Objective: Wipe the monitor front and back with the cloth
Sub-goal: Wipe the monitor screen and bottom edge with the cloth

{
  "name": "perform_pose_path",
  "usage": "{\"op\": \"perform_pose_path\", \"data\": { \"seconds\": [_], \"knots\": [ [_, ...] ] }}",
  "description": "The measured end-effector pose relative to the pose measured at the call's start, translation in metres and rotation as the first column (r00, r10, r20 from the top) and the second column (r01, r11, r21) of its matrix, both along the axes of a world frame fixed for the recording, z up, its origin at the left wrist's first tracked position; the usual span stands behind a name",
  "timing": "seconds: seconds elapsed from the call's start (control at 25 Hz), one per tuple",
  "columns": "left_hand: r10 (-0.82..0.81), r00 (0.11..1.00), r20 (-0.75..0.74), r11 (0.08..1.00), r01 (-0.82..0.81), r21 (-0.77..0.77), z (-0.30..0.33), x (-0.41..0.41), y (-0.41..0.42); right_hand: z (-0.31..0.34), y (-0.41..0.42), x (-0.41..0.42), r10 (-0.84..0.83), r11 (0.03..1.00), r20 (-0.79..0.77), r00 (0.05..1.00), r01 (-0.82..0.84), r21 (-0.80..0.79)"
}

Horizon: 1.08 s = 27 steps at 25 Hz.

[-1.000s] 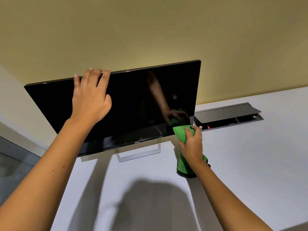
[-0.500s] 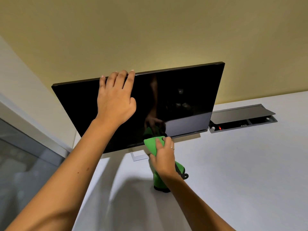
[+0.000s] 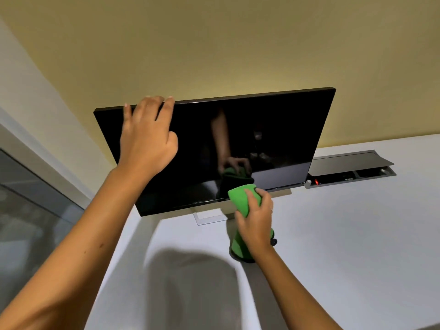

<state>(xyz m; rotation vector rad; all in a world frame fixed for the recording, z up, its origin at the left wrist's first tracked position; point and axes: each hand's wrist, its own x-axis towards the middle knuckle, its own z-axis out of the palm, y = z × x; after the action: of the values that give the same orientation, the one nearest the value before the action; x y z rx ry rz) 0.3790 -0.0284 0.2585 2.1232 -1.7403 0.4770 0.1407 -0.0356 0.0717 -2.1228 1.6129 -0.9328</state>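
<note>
A black monitor (image 3: pixel 262 139) with a dark, glossy screen stands on a silver stand (image 3: pixel 209 217) on the white desk. My left hand (image 3: pixel 147 136) holds the monitor's top edge near its left corner, fingers hooked over the rim. My right hand (image 3: pixel 257 215) grips a folded green cloth (image 3: pixel 240 198) and presses it against the screen's bottom edge near the middle. The cloth's lower end hangs down below my wrist. The screen reflects my right hand and the cloth.
The white desk (image 3: pixel 345 246) runs to the right and toward me. An open grey cable box (image 3: pixel 350 172) with a red light is set into the desk right of the monitor. A yellow wall stands behind. A glass partition (image 3: pixel 28 210) lies at left.
My right hand slid the cloth leftward along the screen's bottom edge, from the right corner to the middle. My left hand stayed on the top edge, fingers curling further over it.
</note>
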Motion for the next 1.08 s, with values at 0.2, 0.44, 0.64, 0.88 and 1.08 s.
{"op": "perform_pose_path", "data": {
  "seconds": [0.2,0.44,0.64,0.88,1.08],
  "knots": [
    [0.028,1.0,0.006,1.0,-0.028,-0.004,-0.001,0.022,0.015,-0.002,-0.009,0.018,0.008,0.999,-0.014,1.0,-0.008,-0.046],
    [0.054,0.998,-0.016,0.999,-0.054,-0.002,-0.003,0.021,0.013,-0.013,0.014,0.059,0.243,0.969,-0.159,0.957,-0.246,-0.005],
    [0.076,0.996,-0.05,0.997,-0.077,-0.024,-0.005,0.015,0.011,-0.014,0.006,0.025,0.361,0.931,-0.155,0.92,-0.364,0.01],
    [0.153,0.988,-0.034,0.988,-0.153,-0.009,-0.005,-0.016,0.001,-0.013,-0.046,-0.068,0.046,0.995,-0.088,0.995,-0.054,-0.083],
    [0.076,0.997,-0.027,0.997,-0.076,0.031,-0.001,-0.048,-0.024,-0.008,-0.084,-0.111,-0.184,0.983,-0.065,0.981,0.184,0.005]
  ]
}}
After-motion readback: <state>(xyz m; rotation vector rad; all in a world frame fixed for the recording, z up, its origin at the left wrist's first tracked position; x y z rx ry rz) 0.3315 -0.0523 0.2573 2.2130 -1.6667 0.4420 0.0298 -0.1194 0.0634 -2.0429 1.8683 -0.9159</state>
